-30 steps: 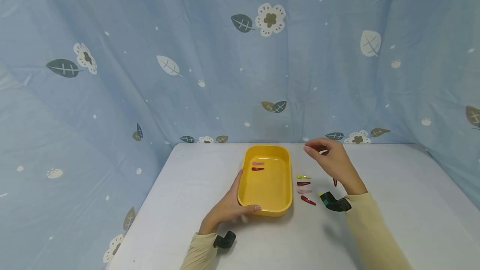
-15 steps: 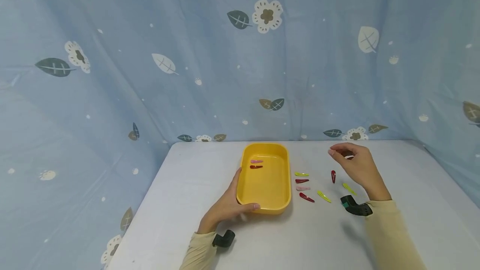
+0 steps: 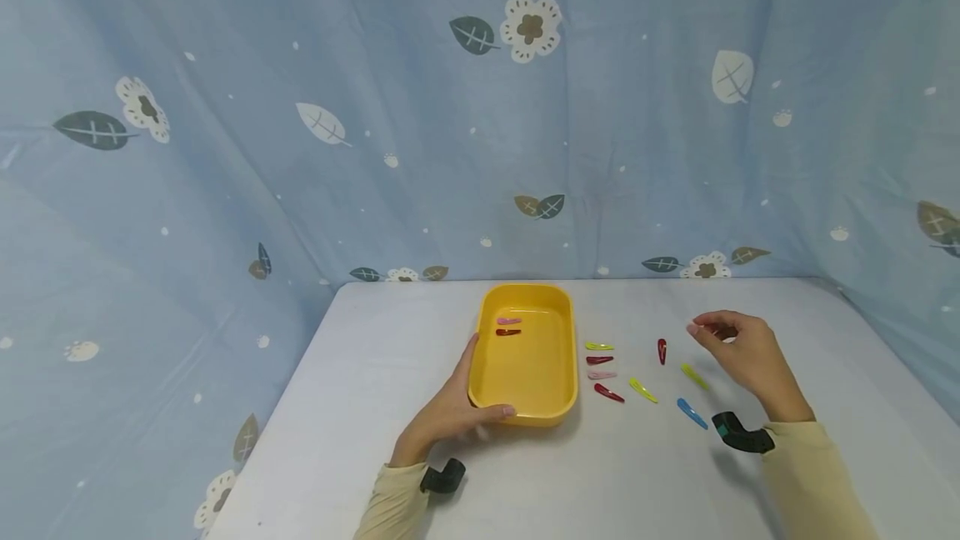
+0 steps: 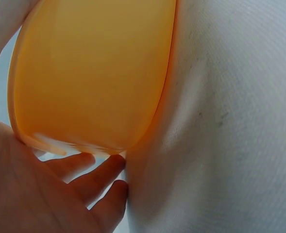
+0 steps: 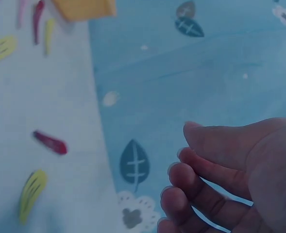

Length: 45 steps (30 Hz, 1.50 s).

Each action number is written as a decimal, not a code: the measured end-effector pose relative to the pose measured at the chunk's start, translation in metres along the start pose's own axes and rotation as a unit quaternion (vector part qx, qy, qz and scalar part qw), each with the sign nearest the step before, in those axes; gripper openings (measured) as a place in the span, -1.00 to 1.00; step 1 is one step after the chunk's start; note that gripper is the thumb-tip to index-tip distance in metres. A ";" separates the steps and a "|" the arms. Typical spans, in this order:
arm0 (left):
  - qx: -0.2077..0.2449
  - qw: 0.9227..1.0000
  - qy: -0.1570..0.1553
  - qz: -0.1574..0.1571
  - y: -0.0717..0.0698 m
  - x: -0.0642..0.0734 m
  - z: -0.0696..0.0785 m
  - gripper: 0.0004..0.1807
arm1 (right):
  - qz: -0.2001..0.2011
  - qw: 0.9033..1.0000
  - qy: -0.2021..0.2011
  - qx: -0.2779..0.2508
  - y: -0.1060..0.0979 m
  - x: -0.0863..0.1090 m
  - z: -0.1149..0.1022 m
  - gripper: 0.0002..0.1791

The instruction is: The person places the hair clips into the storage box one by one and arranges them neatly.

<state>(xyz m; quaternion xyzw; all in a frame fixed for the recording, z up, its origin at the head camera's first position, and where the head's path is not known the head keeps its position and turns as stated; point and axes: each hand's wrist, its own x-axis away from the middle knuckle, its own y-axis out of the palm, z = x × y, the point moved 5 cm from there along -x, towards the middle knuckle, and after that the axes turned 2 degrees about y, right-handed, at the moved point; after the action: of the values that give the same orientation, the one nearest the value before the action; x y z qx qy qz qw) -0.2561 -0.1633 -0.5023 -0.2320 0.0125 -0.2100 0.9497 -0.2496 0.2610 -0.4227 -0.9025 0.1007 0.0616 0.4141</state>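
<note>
My left hand [image 3: 450, 415] grips the near left corner of a yellow tray [image 3: 566, 357], thumb over the near rim and fingers along the left side. In the left wrist view the tray's wall [image 4: 94, 82] fills the upper left. Inside the tray lie a pink hair clip [image 3: 508, 321] and a dark red hair clip [image 3: 508, 332]. Over the right side of the table, my right hand [image 3: 750, 357] hovers with loosely curled fingers and nothing between them. Nearest to it are a yellow-green hair clip [image 3: 695, 376] and a red hair clip [image 3: 662, 352].
Right of the tray, a yellow clip [image 3: 599, 347], a dark red clip [image 3: 600, 360], a pink clip [image 3: 602, 375] and a red clip [image 3: 609, 393] form a column. Another yellow clip [image 3: 643, 391] and a blue clip [image 3: 692, 413] lie further right. A blue curtain [image 3: 420, 107] hangs behind the white table [image 3: 345, 390].
My right hand has moved right, away from the tray, and lower in view, uncovering the red, yellow and blue clips. My left hand stays on the tray.
</note>
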 end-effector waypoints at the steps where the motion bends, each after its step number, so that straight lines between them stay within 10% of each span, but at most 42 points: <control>1: -0.002 1.000 0.000 0.001 0.000 0.000 -0.001 0.45 | -0.004 1.000 0.005 0.003 0.001 0.001 0.003 -0.64; 27: -0.004 1.000 -0.004 -0.002 -0.001 0.000 0.000 0.45 | -0.157 0.980 0.115 0.038 0.024 0.015 0.063 -0.61; 45: -0.002 1.000 -0.001 0.000 -0.001 0.001 0.004 0.46 | -0.191 0.973 0.116 0.061 0.032 0.016 0.065 -0.67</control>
<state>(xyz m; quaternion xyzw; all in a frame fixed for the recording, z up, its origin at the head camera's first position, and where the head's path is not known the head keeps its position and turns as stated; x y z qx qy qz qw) -0.2550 -0.1630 -0.4986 -0.2343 0.0117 -0.2101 0.9491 -0.2429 0.2877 -0.4913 -0.8790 -0.0221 -0.1302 0.4582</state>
